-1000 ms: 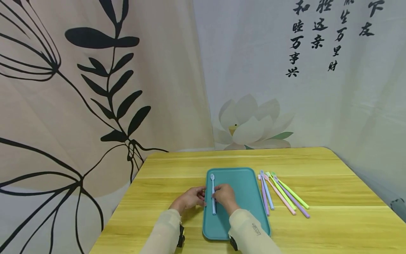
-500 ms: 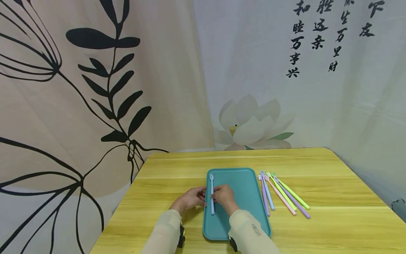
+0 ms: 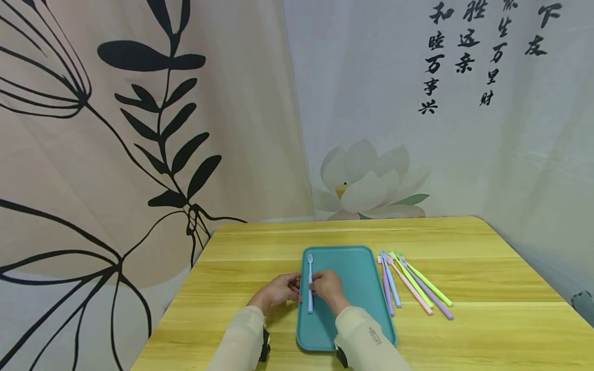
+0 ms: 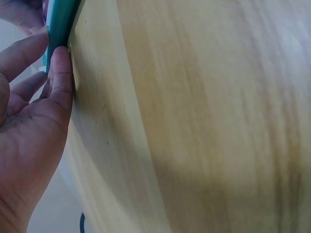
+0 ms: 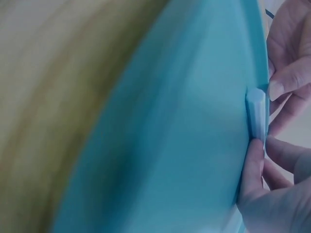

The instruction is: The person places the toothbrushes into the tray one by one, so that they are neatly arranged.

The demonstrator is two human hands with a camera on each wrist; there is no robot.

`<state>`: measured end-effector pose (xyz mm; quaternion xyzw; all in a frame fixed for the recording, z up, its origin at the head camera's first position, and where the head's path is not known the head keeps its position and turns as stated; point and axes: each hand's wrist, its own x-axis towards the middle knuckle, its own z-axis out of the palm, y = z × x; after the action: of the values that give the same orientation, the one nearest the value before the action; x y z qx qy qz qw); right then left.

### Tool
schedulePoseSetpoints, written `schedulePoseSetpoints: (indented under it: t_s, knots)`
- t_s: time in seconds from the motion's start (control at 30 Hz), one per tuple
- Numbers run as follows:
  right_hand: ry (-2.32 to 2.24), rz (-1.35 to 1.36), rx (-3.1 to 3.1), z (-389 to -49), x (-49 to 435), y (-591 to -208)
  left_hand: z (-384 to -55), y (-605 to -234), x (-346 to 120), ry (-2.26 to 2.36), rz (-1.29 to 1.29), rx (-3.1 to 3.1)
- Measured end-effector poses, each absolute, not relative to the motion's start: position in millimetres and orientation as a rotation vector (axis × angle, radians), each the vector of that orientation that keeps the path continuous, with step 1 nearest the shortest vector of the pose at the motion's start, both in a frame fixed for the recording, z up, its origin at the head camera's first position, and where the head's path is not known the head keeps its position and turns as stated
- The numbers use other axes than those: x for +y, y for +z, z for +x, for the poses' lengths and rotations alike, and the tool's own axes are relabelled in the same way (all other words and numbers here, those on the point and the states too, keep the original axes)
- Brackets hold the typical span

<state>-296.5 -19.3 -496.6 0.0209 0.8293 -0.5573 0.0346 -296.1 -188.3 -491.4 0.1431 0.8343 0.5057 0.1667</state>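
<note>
A light blue toothbrush [image 3: 310, 304] lies lengthwise along the left side of a teal rectangular tray [image 3: 362, 309], its head pointing to the far end. My right hand [image 3: 328, 285] pinches its handle between thumb and fingers; the right wrist view shows the handle end [image 5: 256, 104] close to the tray's rim. Outside that rim, my left hand [image 3: 277, 289] rests against the tray's left edge. Its fingertips touch the edge in the left wrist view, with the fingers only loosely bent. Parts of the left fingers are hidden behind the tray edge.
Right of the tray, a loose fan of several toothbrushes lies on the wooden table [image 3: 487, 288]: purple, blue, a pink toothbrush [image 3: 410, 286] and green ones. A printed curtain [image 3: 260, 129] hangs behind the table.
My right hand has shifted the blue toothbrush slightly left, nearer the tray's left rim, and it now lies straighter. The left hand and the tray look unmoved.
</note>
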Motion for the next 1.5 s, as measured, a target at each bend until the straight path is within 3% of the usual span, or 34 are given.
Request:
schedulePoseSetpoints:
  t_s: [0.6, 0.97, 1.5]
  knots:
    - [-1.853, 0.096, 2.339, -298, -4, -488, -296, -494, -192, 1.432, 0.413, 2.397]
    - [-1.949, -0.064, 2.228, -295, 14, -467, -293, -493, -188, 1.442, 0.37, 2.402]
    - [-2.018, -0.029, 2.182, -304, 77, -436, -291, -498, -189, 1.539, 0.406, 2.376]
